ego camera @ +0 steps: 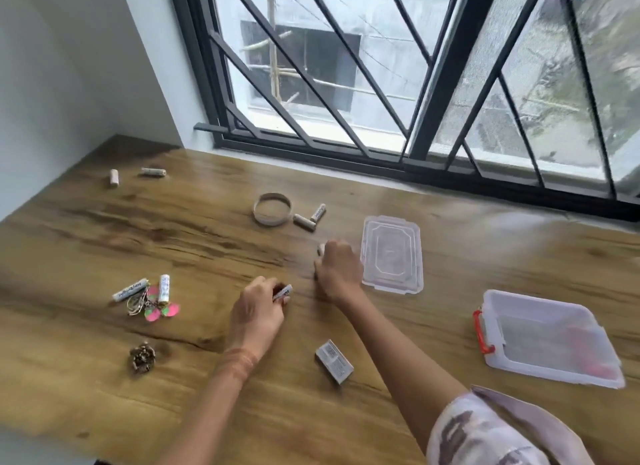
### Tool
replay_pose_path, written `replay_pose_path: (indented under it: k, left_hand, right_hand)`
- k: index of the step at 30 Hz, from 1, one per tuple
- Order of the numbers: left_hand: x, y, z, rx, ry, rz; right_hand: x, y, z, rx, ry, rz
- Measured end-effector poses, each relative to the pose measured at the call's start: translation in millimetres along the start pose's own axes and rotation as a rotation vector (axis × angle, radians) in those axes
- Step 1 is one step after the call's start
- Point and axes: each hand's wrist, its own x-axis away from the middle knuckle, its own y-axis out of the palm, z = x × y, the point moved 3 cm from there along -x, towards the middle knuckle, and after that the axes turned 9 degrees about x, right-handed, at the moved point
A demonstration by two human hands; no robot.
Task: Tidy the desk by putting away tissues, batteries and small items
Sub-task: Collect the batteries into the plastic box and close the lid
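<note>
Left hand: my left hand point(258, 312) has its fingers curled round one battery point(282, 292), pinched by its end, near the middle of the worktop point(69, 243).
Right hand: my right hand point(337, 270) sits knuckles-up just beside the lid point(391, 253), fingers bent down. A pale stub point(321, 249) pokes out on the far side, probably another battery, but the blur stops me telling whether I have hold of it.
Box: the clear box point(550, 340) stands open on my right, well apart from both hands, with its lid flat on the worktop. I cannot see anything in it for sure.
Done so far: very little, I judge. Nothing looks stowed yet.
Batteries left: a near pair point(128, 290) touching the keyring point(152, 307), a middle pair point(304, 221) beside the tape ring point(272, 209), and a far pair point(153, 172) by the wall.
Small items left: the keyring, the tape ring, a brown ornament point(142, 357) and a small carton point(334, 362) near my right forearm.
Tissues: none that I can make out.
</note>
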Motion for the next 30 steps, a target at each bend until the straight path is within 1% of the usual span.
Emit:
replay_pose_path:
  k: [3,6,10,13,16,22,24,26,28,30]
  left_hand:
    - [-38.3,-2.7,9.4,0.012,0.121,-0.001]
    - [-77.3,0.8,24.8,-0.010,0.246,-0.034]
    - [-113.7,10.4,44.4,-0.171,0.410,-0.087]
    - [-128.0,16.5,50.3,-0.249,0.472,-0.126]
    - [-135.0,21.9,49.7,-0.349,0.483,-0.149]
    - [-136.4,24.2,50.7,-0.503,0.567,-0.092]
    - [-134.2,25.5,50.1,-0.532,0.549,-0.123]
    - [-126.3,25.3,50.5,-0.437,0.478,-0.177]
    - [-112.8,22.2,54.0,-0.230,0.399,-0.145]
    - [-98.3,23.8,59.2,-0.014,0.305,-0.104]
  right_hand:
    - [2.1,-1.5,7.2,0.007,0.048,0.016]
    - [15.9,-2.9,21.2,-0.029,0.083,0.069]
    - [41.0,-3.0,39.4,-0.141,0.119,0.155]
    - [55.0,-7.0,48.0,-0.237,0.156,0.220]
    - [63.8,-11.3,52.2,-0.333,0.209,0.260]
    - [69.3,-7.0,54.9,-0.378,0.263,0.252]
    - [70.4,-4.1,56.3,-0.422,0.283,0.249]
    - [72.3,-3.8,58.6,-0.494,0.305,0.258]
    - [73.4,-5.4,63.3,-0.619,0.346,0.269]
    - [73.5,-8.8,70.8,-0.795,0.405,0.255]
